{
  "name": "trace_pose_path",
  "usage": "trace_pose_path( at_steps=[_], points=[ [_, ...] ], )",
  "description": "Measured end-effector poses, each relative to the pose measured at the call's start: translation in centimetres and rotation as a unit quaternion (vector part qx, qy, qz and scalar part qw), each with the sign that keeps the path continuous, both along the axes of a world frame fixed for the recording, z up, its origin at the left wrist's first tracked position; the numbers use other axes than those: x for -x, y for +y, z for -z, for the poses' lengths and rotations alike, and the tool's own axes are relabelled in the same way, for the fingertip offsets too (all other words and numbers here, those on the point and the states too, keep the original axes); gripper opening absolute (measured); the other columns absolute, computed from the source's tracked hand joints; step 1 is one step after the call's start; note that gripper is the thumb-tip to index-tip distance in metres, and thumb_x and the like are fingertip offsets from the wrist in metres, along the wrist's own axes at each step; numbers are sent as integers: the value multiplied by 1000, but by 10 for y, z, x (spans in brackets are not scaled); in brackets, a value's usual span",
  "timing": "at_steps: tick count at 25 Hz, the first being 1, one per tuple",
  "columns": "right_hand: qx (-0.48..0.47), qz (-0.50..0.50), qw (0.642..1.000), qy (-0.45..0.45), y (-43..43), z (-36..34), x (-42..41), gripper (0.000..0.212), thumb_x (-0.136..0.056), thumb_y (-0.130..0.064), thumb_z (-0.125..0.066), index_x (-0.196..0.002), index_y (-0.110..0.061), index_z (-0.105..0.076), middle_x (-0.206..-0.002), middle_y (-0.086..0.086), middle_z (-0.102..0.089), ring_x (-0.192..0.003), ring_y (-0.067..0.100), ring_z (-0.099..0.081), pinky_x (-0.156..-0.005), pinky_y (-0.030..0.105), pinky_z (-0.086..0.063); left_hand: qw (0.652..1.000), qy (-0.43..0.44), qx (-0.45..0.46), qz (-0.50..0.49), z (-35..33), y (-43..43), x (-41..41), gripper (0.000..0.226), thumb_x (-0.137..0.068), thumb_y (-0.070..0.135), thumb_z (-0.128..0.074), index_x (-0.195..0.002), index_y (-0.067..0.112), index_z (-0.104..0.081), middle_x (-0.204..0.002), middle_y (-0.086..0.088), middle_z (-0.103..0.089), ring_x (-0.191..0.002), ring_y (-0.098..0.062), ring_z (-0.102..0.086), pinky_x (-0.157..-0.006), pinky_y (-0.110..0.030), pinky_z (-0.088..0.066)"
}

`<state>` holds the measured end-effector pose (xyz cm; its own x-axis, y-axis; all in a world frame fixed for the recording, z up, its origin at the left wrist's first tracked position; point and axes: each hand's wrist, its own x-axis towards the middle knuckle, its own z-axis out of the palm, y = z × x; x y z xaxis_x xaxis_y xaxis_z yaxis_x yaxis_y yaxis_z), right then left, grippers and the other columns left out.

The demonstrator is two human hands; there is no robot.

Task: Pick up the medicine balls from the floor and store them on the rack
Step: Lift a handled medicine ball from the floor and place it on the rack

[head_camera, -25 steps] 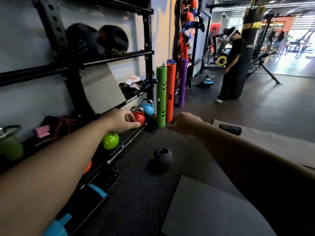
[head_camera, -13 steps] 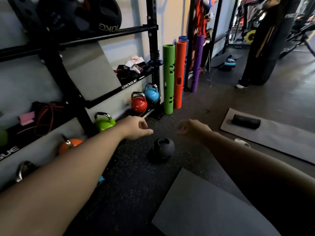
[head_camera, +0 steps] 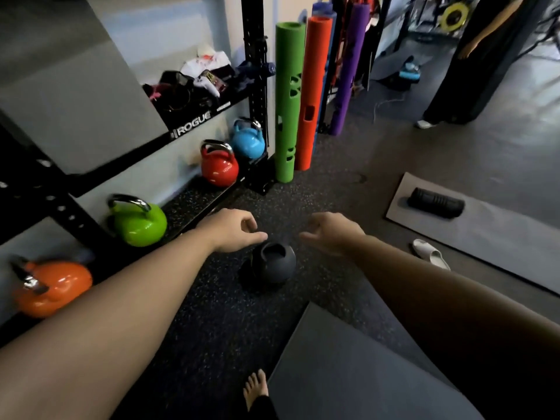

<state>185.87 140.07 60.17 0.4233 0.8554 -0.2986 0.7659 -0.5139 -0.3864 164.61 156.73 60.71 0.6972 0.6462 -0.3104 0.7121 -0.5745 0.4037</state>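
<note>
A black medicine ball (head_camera: 274,262) with a recessed grip lies on the speckled rubber floor near the middle. My left hand (head_camera: 235,230) hovers just above its upper left, fingers loosely curled and empty. My right hand (head_camera: 330,233) hangs above and to the right of the ball, fingers apart, holding nothing. Neither hand touches the ball. The black storage rack (head_camera: 256,50) stands along the wall at left; its upper shelves are out of frame.
Orange (head_camera: 51,287), green (head_camera: 138,221), red (head_camera: 219,165) and blue (head_camera: 248,139) kettlebells line the rack's base. Upright green (head_camera: 288,101) and orange (head_camera: 313,89) tubes stand beyond. Grey mats lie at front (head_camera: 363,374) and right with a foam roller (head_camera: 436,203); a slipper (head_camera: 430,254); my bare foot (head_camera: 256,389); a person's legs (head_camera: 448,95).
My view has tilted down and closer to the floor. Both hands have dropped toward the black medicine ball, which now sits just below them. The upper shelf with stored balls has left the frame.
</note>
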Motion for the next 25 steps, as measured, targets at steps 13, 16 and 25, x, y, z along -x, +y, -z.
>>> trace_pose_path(
  at_steps=[13,16,25],
  points=[
    [80,-115,989,56,277,89,-151,29,-88,-59,-61,-106,-37,-62,-113,-6,-69,-109,25,-66,-86,39,-54,985,59,96,-131,86,212,-92,55,-67,82,-69,-98,37,-72,-96,17,-75,-92,-9,-71,-90,-34,-57],
    [131,-163,973,95,331,163,-180,34,-88,-61,-62,-112,-36,-62,-113,-4,-67,-107,26,-65,-87,39,-54,971,77,119,-192,141,235,-108,62,-61,88,-63,-98,39,-71,-95,19,-76,-89,-6,-71,-94,-35,-56],
    [275,-232,930,81,425,530,-224,77,-85,-49,-72,-153,-27,-43,-144,11,-57,-129,35,-54,-96,40,-50,928,110,240,-262,481,257,-152,58,-80,74,-71,-123,35,-67,-109,18,-67,-99,-10,-67,-95,-35,-55]
  ],
)
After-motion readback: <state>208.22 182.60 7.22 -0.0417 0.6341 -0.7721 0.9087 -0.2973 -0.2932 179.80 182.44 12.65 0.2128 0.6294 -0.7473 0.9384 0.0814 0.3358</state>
